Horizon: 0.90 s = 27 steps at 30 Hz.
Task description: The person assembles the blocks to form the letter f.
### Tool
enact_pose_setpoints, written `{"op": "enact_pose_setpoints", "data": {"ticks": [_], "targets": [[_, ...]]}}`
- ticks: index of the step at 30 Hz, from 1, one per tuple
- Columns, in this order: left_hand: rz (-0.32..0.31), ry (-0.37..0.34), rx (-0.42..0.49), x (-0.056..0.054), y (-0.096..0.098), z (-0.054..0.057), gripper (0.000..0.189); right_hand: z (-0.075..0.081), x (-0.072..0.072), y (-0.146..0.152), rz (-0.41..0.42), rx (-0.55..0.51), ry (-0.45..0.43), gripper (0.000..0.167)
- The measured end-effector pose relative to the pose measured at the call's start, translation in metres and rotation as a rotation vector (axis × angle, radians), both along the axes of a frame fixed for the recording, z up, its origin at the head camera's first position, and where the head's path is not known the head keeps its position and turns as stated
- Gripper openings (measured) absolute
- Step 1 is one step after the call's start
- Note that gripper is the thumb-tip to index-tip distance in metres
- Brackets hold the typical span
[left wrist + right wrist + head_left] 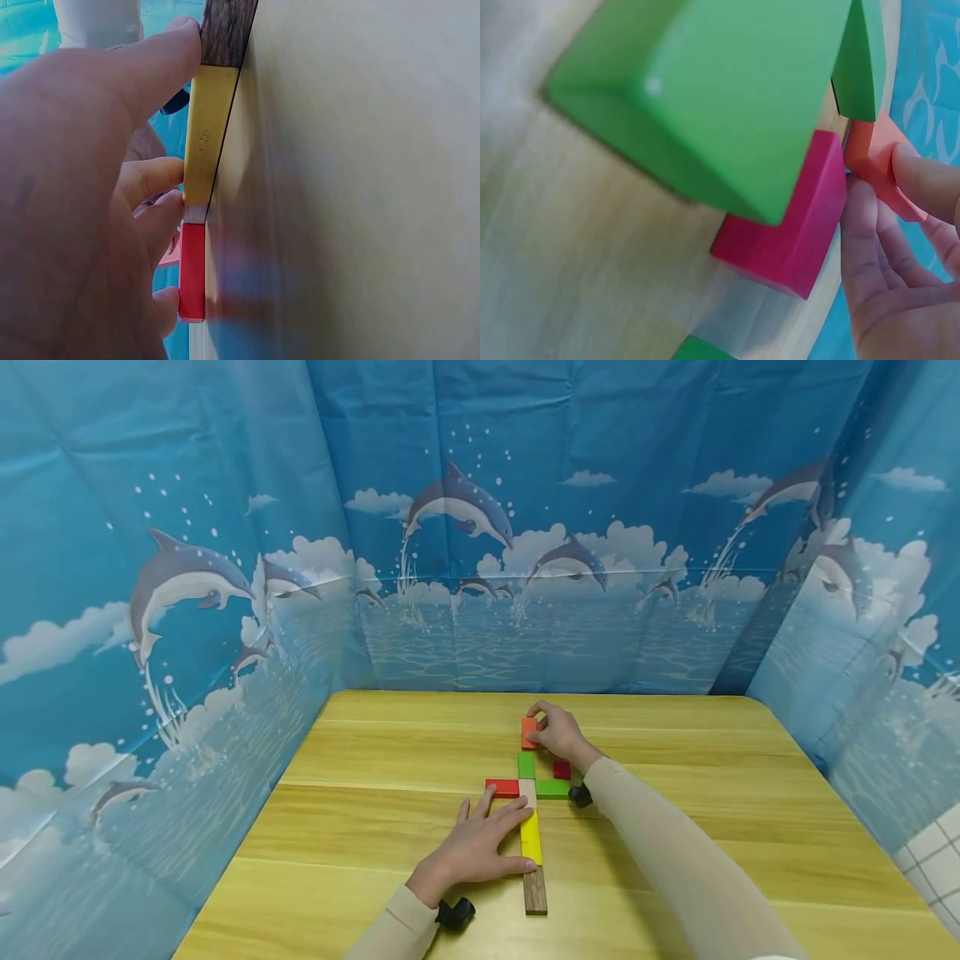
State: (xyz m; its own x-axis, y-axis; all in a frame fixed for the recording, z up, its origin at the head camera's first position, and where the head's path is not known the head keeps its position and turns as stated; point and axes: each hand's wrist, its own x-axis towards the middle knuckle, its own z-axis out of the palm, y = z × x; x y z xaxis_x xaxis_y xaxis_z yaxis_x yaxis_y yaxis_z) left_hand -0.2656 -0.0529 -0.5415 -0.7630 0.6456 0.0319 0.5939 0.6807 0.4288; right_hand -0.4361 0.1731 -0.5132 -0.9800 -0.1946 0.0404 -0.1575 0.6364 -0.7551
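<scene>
My left hand lies spread along a row of wooden blocks. Its thumb touches where the brown block meets the yellow block. Its other fingertips rest on the yellow block, the pale block and the red block. At the far end, my right hand pinches an orange block between thumb and fingers. This block sits just beyond a green block, with a small gap. A second green block extends right from the pale one.
A small dark red block lies right of the row, beneath my right wrist. The wood-grain table is bordered by a blue dolphin-print curtain. Black wrist cameras are strapped to both wrists.
</scene>
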Motion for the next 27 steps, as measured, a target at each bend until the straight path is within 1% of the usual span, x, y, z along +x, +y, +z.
{"op": "enact_pose_setpoints", "data": {"ticks": [6, 9, 12, 16, 22, 25, 27], "targets": [[-0.002, -0.003, 0.006, 0.0003, -0.0002, 0.0001, 0.082, -0.0005, 0.0009, -0.0006, -0.031, 0.008, 0.027, 0.033], [-0.002, 0.001, 0.004, -0.0001, -0.0001, -0.0005, 0.082, 0.0003, 0.0018, -0.0010, -0.057, 0.005, 0.026, 0.034], [0.000, 0.006, -0.001, -0.0006, 0.0000, -0.0009, 0.082, 0.0014, 0.0034, -0.0009, -0.078, -0.025, 0.011, 0.036], [0.000, 0.004, 0.000, -0.0003, 0.0000, 0.0003, 0.082, 0.0023, 0.0052, 0.0005, -0.086, -0.064, -0.002, 0.041], [0.003, 0.006, -0.001, 0.0006, -0.0001, 0.0007, 0.082, -0.0008, 0.0053, 0.0030, -0.103, -0.118, -0.044, 0.043], [0.005, 0.006, 0.000, 0.0013, 0.0002, 0.0017, 0.082, -0.0023, 0.0056, 0.0037, -0.135, -0.120, -0.066, 0.043], [0.006, 0.002, 0.002, 0.0020, 0.0002, 0.0028, 0.082, -0.0027, 0.0061, 0.0036, -0.157, -0.098, -0.070, 0.041]]}}
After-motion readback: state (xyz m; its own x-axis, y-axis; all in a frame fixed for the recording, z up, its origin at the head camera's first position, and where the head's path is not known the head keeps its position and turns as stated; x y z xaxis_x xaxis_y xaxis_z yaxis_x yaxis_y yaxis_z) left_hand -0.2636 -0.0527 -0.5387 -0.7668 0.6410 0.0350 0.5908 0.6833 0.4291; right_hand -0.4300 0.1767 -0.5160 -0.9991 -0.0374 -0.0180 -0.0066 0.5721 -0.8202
